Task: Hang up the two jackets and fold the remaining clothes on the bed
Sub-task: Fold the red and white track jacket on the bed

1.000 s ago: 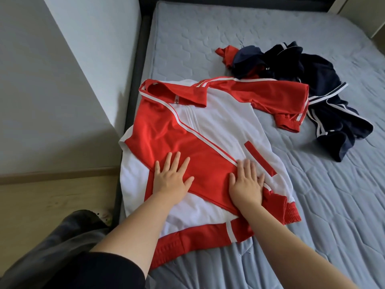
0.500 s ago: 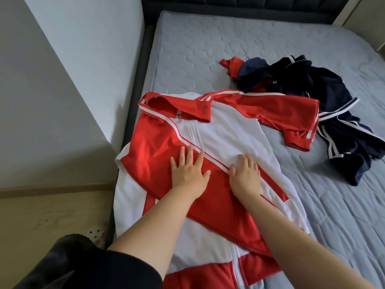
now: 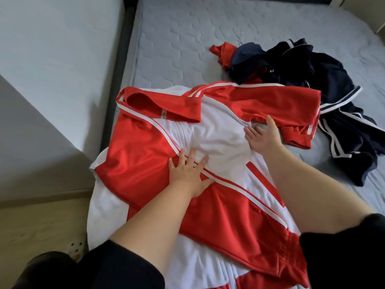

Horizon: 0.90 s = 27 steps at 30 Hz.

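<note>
A red and white jacket (image 3: 220, 132) lies spread flat at the near left of the bed (image 3: 187, 38), one red sleeve folded diagonally across its front. My left hand (image 3: 188, 171) presses flat on that sleeve with its fingers spread. My right hand (image 3: 263, 135) lies flat on the white chest panel, just under the other red sleeve that stretches to the right. Behind the jacket sits a crumpled pile of dark navy clothes (image 3: 325, 90) with white stripes, and a bit of red cloth (image 3: 223, 53) pokes out at its left end.
A white wall and a grey ledge (image 3: 41, 132) run along the bed's left side, with a strip of wooden floor (image 3: 41, 226) below. The bed's dark frame (image 3: 118, 65) lines the gap. The grey quilted mattress stretches to the far right.
Both hands have slid up the jacket away from me. My right hand went further, from the jacket's middle to the chest panel under the outstretched sleeve. The view has moved closer.
</note>
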Available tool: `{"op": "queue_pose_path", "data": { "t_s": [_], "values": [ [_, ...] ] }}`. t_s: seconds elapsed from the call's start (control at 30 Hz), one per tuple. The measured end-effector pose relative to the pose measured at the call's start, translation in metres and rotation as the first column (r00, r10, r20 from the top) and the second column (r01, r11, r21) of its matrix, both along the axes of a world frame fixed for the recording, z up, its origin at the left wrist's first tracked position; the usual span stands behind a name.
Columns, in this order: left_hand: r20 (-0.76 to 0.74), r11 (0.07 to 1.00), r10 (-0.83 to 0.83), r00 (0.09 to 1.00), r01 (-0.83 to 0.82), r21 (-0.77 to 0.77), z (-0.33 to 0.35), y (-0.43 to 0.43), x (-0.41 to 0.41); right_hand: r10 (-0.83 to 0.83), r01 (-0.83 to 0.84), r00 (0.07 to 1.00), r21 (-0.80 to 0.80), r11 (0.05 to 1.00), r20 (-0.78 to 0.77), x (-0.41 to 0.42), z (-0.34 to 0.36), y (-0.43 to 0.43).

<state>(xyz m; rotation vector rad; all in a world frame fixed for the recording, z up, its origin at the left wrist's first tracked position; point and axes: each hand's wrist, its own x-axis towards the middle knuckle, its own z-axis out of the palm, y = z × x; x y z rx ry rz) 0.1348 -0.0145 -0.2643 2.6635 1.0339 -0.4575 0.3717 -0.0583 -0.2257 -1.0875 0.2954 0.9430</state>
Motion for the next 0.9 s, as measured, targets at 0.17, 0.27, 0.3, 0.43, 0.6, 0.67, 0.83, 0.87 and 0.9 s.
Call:
{"op": "queue_pose_path", "data": {
  "t_s": [0.17,0.27,0.3,0.43,0.6,0.67,0.83,0.87,0.9],
  "values": [
    [0.018,1.000,-0.005,1.000,0.005,-0.010,-0.003,0.002,0.000,-0.021,0.027,0.999,-0.132,0.991,0.045,0.010,0.012,0.033],
    [0.057,1.000,-0.005,0.998,0.006,-0.003,-0.005,0.002,-0.002,-0.102,0.124,0.990,-0.267,0.956,0.095,0.018,0.018,0.046],
    [0.065,1.000,-0.005,0.998,0.004,0.002,-0.006,0.002,-0.002,-0.097,0.134,0.985,-0.288,0.948,0.140,0.020,0.022,0.047],
    [0.093,1.000,-0.003,0.996,0.003,0.003,-0.010,0.003,-0.002,-0.100,0.279,0.866,-0.307,0.910,0.490,0.020,0.038,0.057],
    [0.050,0.986,-0.018,0.999,0.026,-0.165,0.002,0.016,0.000,0.331,0.341,-0.095,-0.282,0.897,0.939,-0.043,0.043,0.049],
    [0.175,0.939,0.065,0.982,-0.001,-0.344,0.013,0.026,-0.007,0.386,0.162,-0.609,-0.369,0.915,0.692,-0.072,0.020,0.024],
    [0.248,0.232,0.941,0.230,0.095,-0.968,0.040,0.041,-0.053,0.629,-0.109,-0.408,-0.719,0.687,0.662,-0.110,-0.017,-0.022],
    [0.160,0.130,0.973,0.165,0.180,-0.975,0.041,0.040,-0.061,0.667,-0.119,-0.155,-0.684,0.720,0.729,-0.115,-0.016,-0.023],
    [0.126,0.093,0.980,0.151,0.206,-0.974,0.042,0.037,-0.065,0.648,-0.170,0.142,-0.627,0.760,0.748,-0.119,-0.010,-0.020]
  ]
}}
